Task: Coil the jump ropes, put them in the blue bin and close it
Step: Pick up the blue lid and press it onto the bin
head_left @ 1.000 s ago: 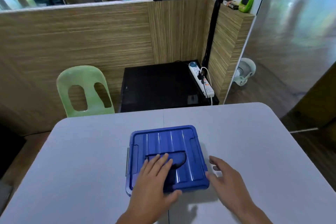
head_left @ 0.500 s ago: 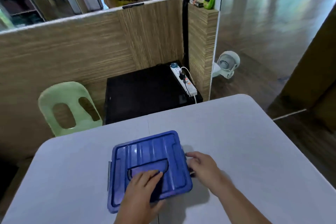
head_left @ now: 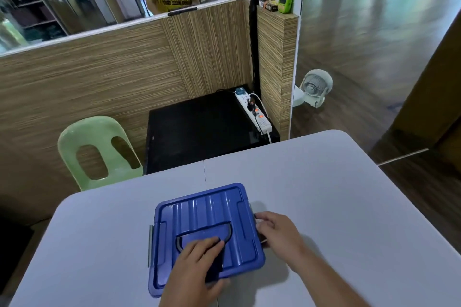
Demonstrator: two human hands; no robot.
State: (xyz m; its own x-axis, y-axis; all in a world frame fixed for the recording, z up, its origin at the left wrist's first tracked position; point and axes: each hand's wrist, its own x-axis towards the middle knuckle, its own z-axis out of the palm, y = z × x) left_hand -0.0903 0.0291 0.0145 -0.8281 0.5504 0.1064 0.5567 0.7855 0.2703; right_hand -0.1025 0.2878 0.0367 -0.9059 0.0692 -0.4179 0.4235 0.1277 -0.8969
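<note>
Blue bin sits on the table toward its near edge, lid on. Left hand presses flat, fingers straight, by the lid's handle recess. Right hand curls its fingers round the right latch. Plastic probably stiff, light and slick: pin from above, work the side clips.

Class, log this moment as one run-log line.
stage: closing; lid: on blue bin; left hand: presses lid; right hand: grips right latch

Bin on table; left hand atop it, right hand gripping its right edge.
</note>
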